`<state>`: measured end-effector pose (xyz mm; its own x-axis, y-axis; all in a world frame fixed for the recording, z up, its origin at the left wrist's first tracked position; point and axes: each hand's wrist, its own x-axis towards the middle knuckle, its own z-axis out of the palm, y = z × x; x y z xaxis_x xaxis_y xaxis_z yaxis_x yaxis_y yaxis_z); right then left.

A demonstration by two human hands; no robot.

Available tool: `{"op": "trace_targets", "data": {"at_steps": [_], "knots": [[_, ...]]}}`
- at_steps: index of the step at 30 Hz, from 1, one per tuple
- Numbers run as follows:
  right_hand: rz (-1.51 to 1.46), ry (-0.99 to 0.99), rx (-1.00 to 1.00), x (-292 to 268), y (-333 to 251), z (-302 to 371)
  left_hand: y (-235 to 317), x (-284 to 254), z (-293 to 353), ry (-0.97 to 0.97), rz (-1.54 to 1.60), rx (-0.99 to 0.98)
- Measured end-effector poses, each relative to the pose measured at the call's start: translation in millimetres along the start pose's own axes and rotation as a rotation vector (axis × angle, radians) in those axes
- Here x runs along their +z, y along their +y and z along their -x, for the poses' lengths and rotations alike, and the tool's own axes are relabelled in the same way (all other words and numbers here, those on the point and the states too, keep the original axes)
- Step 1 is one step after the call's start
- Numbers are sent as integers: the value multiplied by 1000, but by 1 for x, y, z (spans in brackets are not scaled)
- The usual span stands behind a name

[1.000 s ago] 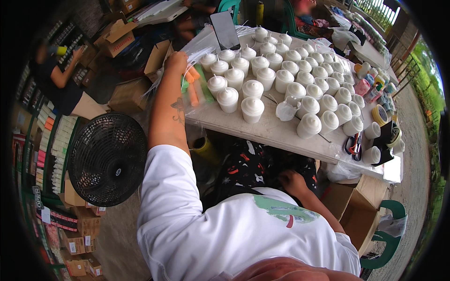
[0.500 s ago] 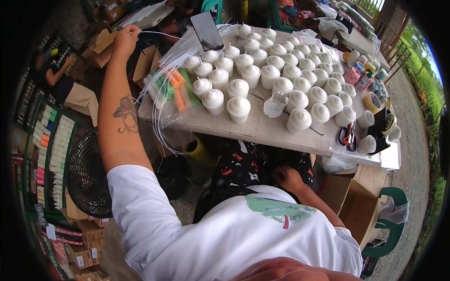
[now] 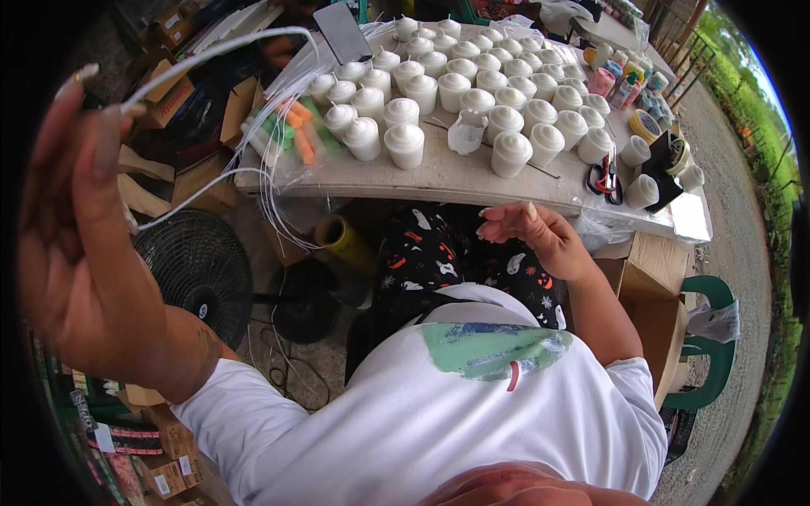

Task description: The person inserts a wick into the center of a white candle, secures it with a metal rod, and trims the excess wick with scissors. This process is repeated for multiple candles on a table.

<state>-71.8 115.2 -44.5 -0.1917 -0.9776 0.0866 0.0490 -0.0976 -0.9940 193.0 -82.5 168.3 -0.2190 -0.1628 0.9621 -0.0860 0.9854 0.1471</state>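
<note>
Room beside right hand (image 3: 544, 240), candles (image 3: 452, 91) crowding table (image 3: 447, 174) beyond

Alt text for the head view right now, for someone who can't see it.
Raised at far left, the left hand holds looping white cord. The right hand, seemingly empty, is near the front edge of a table crowded with white candles.

Red lettering (image 3: 179, 103) is printed on the side of an open cardboard box (image 3: 160, 83) at the upper left. A small pale badge (image 3: 203, 311) is set at the hub of the black fan (image 3: 190, 263). Pale lettering is borne by a dark strip (image 3: 84, 411) at the lower left; white labels (image 3: 186, 465), too small to be read, are stuck on cartons (image 3: 175, 442) beneath
</note>
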Motion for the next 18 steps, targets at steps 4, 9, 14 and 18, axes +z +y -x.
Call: {"op": "trace_targets", "data": {"at_steps": [4, 9, 14, 18], "knots": [[-576, -333, 66, 51, -46, -3, 27, -49, 35, -631, 492, 216], [-574, -326, -107, 58, -71, 20, -2, -47, 56, -716, 914, 149], [800, -349, -375, 63, -55, 37, 11, 19, 83, -689, 817, 6], [1023, -104, -446, 40, -74, 49, 12, 39, 84, -811, 747, 18]]}}
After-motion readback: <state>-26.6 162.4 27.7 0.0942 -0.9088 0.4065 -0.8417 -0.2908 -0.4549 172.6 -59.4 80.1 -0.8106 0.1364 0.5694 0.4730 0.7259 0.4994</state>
